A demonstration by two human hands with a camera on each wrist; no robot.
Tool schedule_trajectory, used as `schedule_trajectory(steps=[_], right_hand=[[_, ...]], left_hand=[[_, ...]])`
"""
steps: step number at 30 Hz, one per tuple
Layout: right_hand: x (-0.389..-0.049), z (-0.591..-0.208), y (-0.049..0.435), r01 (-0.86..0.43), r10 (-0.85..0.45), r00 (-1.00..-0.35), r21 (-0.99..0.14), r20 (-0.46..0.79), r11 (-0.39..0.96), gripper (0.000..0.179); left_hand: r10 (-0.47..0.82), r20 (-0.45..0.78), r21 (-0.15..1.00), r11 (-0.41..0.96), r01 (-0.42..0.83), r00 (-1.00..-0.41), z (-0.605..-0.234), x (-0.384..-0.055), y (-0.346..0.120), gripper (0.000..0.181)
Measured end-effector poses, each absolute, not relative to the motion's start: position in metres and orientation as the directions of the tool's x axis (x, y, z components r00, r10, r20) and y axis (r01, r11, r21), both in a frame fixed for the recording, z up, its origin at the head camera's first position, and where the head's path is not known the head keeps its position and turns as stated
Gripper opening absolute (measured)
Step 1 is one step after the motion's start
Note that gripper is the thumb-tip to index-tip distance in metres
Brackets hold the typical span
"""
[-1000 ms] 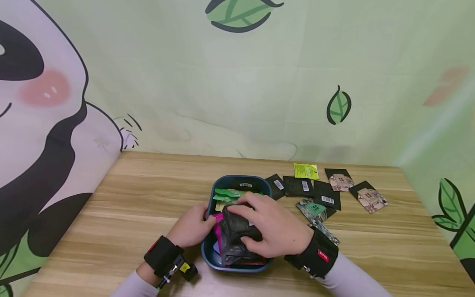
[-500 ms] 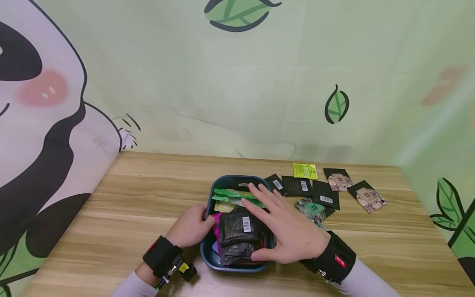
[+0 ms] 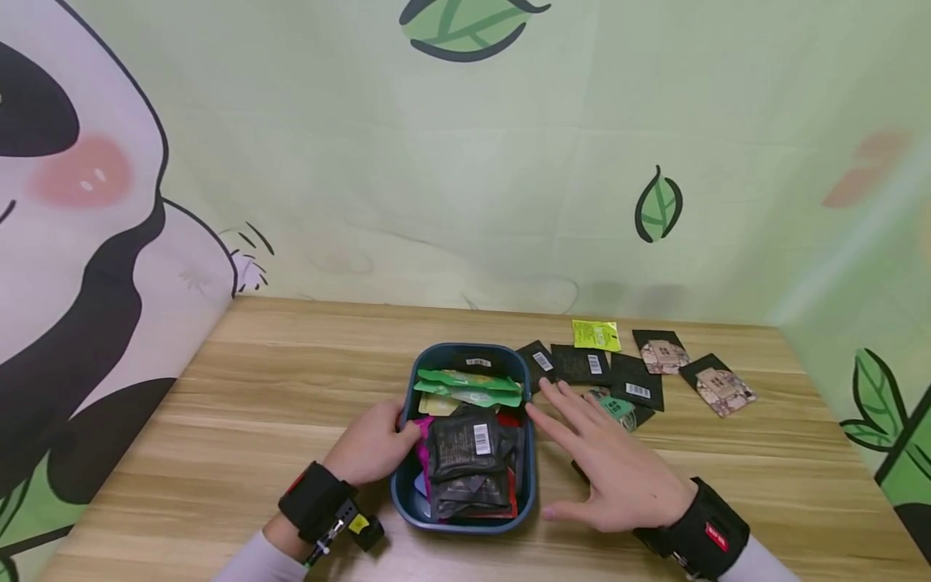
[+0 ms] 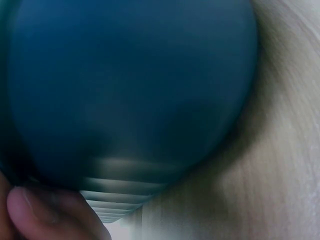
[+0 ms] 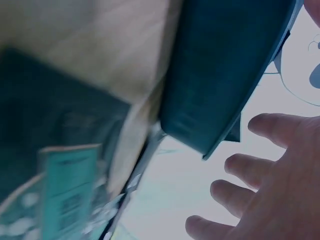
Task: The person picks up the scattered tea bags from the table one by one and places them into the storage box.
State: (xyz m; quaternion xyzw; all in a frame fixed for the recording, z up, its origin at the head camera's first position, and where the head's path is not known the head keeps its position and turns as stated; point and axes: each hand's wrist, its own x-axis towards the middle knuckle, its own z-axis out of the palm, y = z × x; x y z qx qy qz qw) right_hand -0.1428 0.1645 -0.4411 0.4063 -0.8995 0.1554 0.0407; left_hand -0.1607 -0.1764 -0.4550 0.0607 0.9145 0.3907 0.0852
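A dark blue bin point(image 3: 531, 465) stands on the wooden table with flat packets inside. My left hand point(image 3: 371, 443) grips its left rim, thumb over the edge; in the left wrist view, fingers point(image 4: 52, 212) lie against the bin's wall point(image 4: 135, 90). On top of the contents lies a black packet point(image 3: 454, 449) with a white barcode label. Green packets point(image 3: 473, 380) sit at the back of the bin, and a magenta one point(image 3: 423, 453) shows at its left side. To the right of the bin my right hand point(image 3: 621, 469) hovers with spread fingers, holding nothing.
Several black packets point(image 3: 578, 364) lie on the table right of the bin, with a yellow-green packet point(image 3: 596, 334) behind. Two with floral fronts point(image 3: 720, 384) are farther right. A packet with a teal label point(image 3: 618, 411) is partly covered by my right hand. A printed backdrop point(image 3: 364, 178) borders the table.
My right hand has let go of the black packet in the bin, opened, and moved out to the right of it. The left hand stays on the rim.
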Motion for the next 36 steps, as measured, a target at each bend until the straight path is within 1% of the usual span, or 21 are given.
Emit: schedule_trajectory(steps=[3,10,18,23,29,36], right_hand=[[-0.140,-0.446,0.172,-0.724,-0.701,-0.688,-0.240,0.190,0.646,0.104],[-0.132,-0.457,0.194,-0.665,-0.663,-0.741,-0.252,0.103,0.704,0.098],[-0.122,-0.466,0.218,-0.632,-0.642,-0.764,-0.271,0.059,0.726,0.092],[-0.118,-0.465,0.228,-0.578,-0.607,-0.794,-0.290,-0.014,0.763,0.088],[-0.113,-0.463,0.236,-0.550,-0.588,-0.806,-0.278,-0.072,0.787,0.084],[-0.111,-0.459,0.238,-0.552,-0.587,-0.807,-0.264,-0.070,0.791,0.076]], left_hand=[[0.174,-0.114,0.731,0.681,0.036,-0.978,-0.455,-0.161,-0.176,0.015],[0.172,-0.114,0.726,0.686,0.036,-0.978,-0.454,-0.161,-0.175,0.015],[0.168,-0.117,0.726,0.687,0.031,-0.979,-0.455,-0.161,-0.176,0.017],[0.166,-0.128,0.737,0.676,0.018,-0.978,-0.456,-0.161,-0.177,0.018],[0.168,-0.120,0.741,0.671,0.024,-0.978,-0.456,-0.161,-0.177,0.018],[0.167,-0.123,0.741,0.671,0.021,-0.978,-0.458,-0.162,-0.177,0.021]])
